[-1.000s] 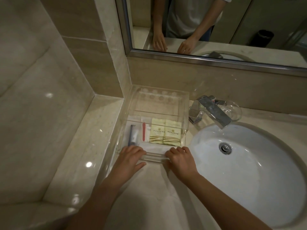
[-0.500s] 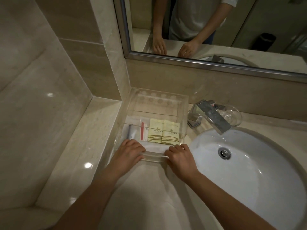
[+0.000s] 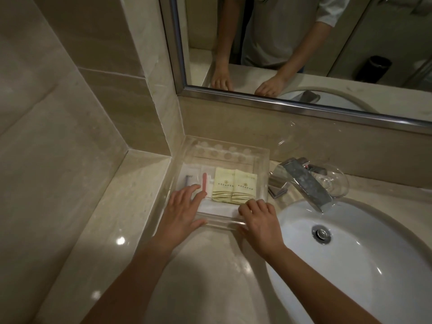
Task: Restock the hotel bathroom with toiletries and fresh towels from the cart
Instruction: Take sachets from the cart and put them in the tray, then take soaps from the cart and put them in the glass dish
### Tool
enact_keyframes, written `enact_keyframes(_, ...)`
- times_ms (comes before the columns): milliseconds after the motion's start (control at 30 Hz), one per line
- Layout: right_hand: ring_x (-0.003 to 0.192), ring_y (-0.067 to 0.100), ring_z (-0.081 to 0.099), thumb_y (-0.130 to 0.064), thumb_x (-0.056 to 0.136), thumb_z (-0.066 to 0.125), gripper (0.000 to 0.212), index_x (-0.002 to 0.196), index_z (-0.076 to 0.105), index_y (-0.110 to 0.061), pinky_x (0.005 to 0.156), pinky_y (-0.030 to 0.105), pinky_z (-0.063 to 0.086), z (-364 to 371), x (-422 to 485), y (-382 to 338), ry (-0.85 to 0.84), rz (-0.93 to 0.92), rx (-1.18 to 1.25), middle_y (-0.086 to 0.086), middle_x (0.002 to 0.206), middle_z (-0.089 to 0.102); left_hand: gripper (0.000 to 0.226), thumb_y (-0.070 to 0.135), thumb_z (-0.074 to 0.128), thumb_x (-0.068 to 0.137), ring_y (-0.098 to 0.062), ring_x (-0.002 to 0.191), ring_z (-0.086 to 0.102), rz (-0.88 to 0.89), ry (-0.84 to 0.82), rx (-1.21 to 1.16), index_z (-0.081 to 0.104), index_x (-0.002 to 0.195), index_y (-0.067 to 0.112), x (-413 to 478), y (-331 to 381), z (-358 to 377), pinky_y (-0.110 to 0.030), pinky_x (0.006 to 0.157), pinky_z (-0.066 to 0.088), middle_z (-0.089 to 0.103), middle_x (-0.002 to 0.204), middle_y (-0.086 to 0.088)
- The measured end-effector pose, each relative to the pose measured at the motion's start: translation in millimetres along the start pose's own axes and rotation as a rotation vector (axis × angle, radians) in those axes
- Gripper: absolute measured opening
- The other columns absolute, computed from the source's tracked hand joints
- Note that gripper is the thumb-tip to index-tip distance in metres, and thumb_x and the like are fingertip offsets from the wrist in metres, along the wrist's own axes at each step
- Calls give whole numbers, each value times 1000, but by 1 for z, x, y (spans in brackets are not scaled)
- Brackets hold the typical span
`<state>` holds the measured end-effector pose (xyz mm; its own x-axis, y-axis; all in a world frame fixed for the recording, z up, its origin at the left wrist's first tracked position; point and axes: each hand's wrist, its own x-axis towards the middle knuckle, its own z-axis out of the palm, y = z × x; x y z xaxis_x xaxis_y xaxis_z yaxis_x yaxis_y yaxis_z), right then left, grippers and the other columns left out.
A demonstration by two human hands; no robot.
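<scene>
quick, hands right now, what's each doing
Left hand: open, fingers flat over the clear tray rim.
Right hand: grips the tray's front rim.

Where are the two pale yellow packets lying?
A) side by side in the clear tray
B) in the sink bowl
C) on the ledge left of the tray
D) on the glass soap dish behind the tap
A: the pale yellow packets lie side by side in the right part of the clear tray, just past the right hand on its front rim; the left hand reaches into the tray's left part.
</scene>
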<state>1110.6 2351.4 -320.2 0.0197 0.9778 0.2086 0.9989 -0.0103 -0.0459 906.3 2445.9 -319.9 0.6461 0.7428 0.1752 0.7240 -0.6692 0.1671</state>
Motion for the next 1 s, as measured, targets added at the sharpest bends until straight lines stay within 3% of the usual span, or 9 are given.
enact_keyframes(167, 74, 22, 55, -42, 50, 85, 52, 86, 54, -19, 66, 32, 46, -1, 20, 8, -33, 71, -3, 0, 85, 58, 79, 50, 81, 56, -20, 121, 35, -15, -3, 42, 51, 121, 19, 22, -7, 1, -41, 97, 42, 51, 130, -7)
enact_keyframes(400, 70, 22, 53, -27, 46, 87, 50, 83, 56, -18, 63, 32, 45, 0, 46, 8, -84, 124, -97, 0, 79, 56, 76, 49, 81, 57, -27, 115, 53, -54, -65, 96, 52, 119, 17, 46, -5, 6, -42, 91, 48, 56, 126, -8)
enact_keyframes(500, 68, 21, 53, -30, 44, 88, 50, 82, 57, -18, 63, 32, 45, -4, 43, 3, -109, 136, -84, -1, 78, 56, 72, 49, 80, 59, -26, 111, 57, -41, -66, 107, 53, 118, 16, 43, -3, 4, -40, 88, 48, 57, 122, -8)
enact_keyframes(633, 66, 22, 54, -36, 43, 89, 51, 79, 58, -18, 60, 31, 46, -18, 37, -3, -99, 119, -30, -2, 75, 57, 69, 46, 75, 68, -25, 117, 52, -34, -108, 6, 46, 124, 18, 29, 7, -4, -39, 95, 44, 51, 129, -6)
enact_keyframes(700, 65, 22, 56, -36, 45, 89, 48, 77, 59, -18, 59, 31, 46, -27, 34, -6, -101, 101, 14, -2, 73, 59, 60, 42, 61, 83, -23, 133, 35, -61, -141, -90, 38, 134, 19, 18, 18, -14, -38, 108, 30, 34, 144, -4)
enact_keyframes(767, 74, 23, 60, -36, 56, 85, 39, 80, 61, -18, 66, 34, 46, -39, 32, -10, -106, 77, 60, -2, 80, 63, 54, 41, 47, 92, -17, 138, 21, -108, -175, -167, 30, 139, 22, 8, 29, -29, -33, 113, 18, 22, 150, 2)
enact_keyframes(867, 106, 22, 51, -37, 86, 59, 27, 106, 58, -19, 85, 34, 36, -57, 30, -13, -200, 0, 159, -2, 109, 61, 48, 38, 42, 95, -14, 134, 26, -155, -190, -240, 31, 140, 24, -10, 50, -62, -27, 109, 21, 27, 148, 6)
enact_keyframes(1000, 108, 21, 48, -36, 90, 54, 27, 112, 57, -20, 79, 30, 34, -84, 17, -16, -247, -142, 256, -2, 112, 61, 44, 37, 43, 95, -14, 127, 40, -250, -221, -253, 34, 137, 28, -43, 74, -98, -27, 101, 33, 35, 144, 10)
